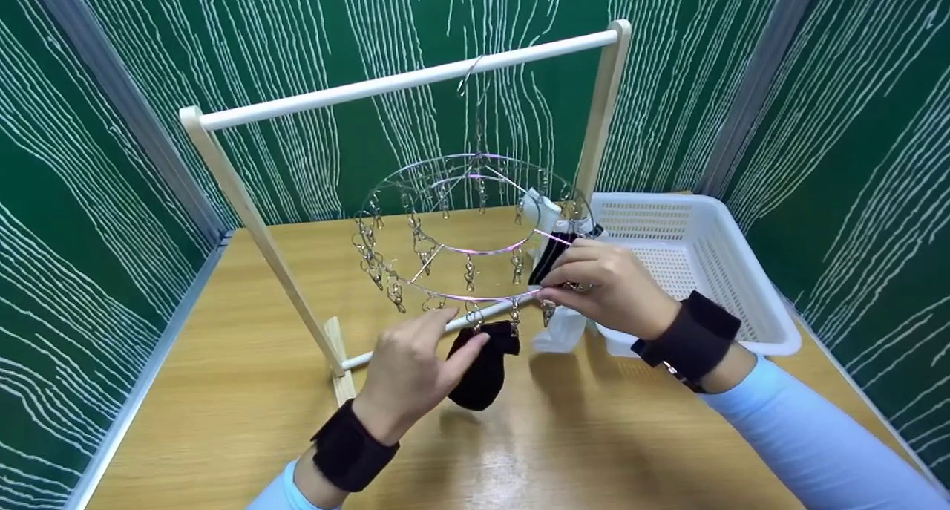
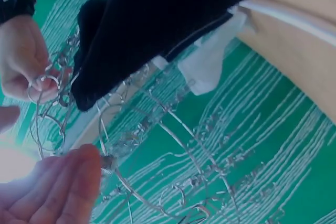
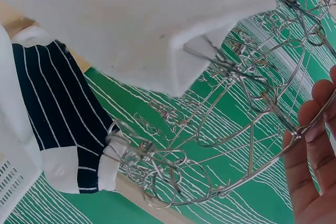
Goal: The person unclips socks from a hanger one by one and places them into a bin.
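A round metal clip hanger hangs from the rack's white bar. The right hand pinches its outer ring at the right front between thumb and fingers; in the right wrist view, fingertips meet the ring. The left hand is at the front, thumb and fingers apart, beside a black sock clipped to the ring. Relaxed fingers hold nothing in the left wrist view. A striped black-and-white sock and white socks hang at the hanger's right side.
The rack has a white top bar, wooden posts and a low white bar behind the hanging socks. A white perforated basket stands on the wooden table at the right. Green walls with white streaks surround the table.
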{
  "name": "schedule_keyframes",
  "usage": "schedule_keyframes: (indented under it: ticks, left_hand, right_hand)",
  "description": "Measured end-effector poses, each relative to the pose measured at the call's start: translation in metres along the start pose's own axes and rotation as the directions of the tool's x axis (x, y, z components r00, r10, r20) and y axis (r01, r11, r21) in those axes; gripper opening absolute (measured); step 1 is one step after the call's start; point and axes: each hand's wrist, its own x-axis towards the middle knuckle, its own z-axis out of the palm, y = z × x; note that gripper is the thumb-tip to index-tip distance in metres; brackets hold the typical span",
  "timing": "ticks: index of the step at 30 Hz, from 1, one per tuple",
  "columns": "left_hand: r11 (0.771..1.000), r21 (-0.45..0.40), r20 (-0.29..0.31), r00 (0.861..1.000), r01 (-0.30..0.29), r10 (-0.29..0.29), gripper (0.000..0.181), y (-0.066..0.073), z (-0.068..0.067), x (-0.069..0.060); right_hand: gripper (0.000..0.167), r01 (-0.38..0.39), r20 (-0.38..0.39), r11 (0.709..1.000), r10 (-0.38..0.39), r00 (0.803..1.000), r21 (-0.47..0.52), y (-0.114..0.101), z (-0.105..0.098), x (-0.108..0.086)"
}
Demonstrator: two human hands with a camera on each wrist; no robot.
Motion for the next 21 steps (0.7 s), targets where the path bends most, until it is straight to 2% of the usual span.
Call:
schedule_keyframes:
  ticks: [6,13,21]
  left_hand:
    - [0.997,0.014,0.065,0.995,0.074,-0.074,0.028,0.001,0.009,-0.002]
    - [0.979,-0.024,0.105,0.975,0.201,-0.197,0.02,0.002,0.014,0.001]
    - [0.979,-0.015,0.091,0.975,0.205,-0.203,0.015,0.002,0.017,0.005]
  right_hand:
    - [0.015,-0.006,-0.005,1.0,0.006,1.0,-0.008,0.0,0.001,-0.001]
    - [0.015,-0.022,-0.003,1.0,0.022,1.0,-0.018,-0.001,0.002,-0.003]
    - [0.016,-0.031,-0.026,0.999,0.032,0.999,0.022,-0.003,0.004,-0.005]
